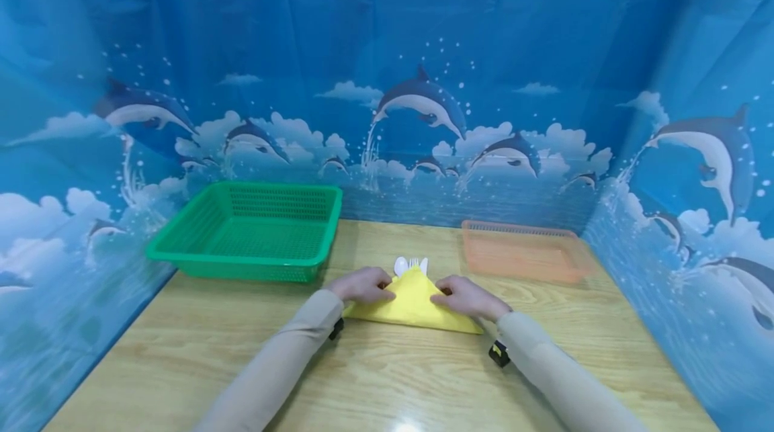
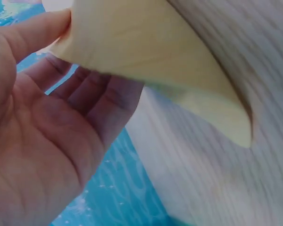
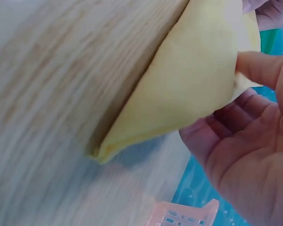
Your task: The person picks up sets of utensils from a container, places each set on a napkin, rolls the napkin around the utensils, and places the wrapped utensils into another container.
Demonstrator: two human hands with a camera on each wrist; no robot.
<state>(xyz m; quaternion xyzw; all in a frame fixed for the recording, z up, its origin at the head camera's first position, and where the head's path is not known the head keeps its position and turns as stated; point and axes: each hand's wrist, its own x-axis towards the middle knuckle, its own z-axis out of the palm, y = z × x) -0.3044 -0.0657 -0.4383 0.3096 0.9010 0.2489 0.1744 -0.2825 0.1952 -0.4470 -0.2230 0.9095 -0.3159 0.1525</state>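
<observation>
The folded yellow cloth [image 1: 413, 304] lies on the table [image 1: 363, 385] between my hands, long edge near and running left to right, peak pointing far, where a white spoon [image 1: 400, 266], fork [image 1: 414, 262] and knife [image 1: 424, 265] protrude. My left hand [image 1: 365, 285] pinches its left slope, my right hand [image 1: 468, 297] its right, neither clearly nearer; thumbs lie above, fingers [image 2: 118, 101] beneath, both forearms [image 1: 272, 368] slanting inward from the near side.

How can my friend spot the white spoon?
On the wooden table, find the yellow cloth between the left hand and right hand. Past its far tip, the white spoon pokes out leftmost, with a rounded head, unlike the pronged fork and narrow knife.
</observation>
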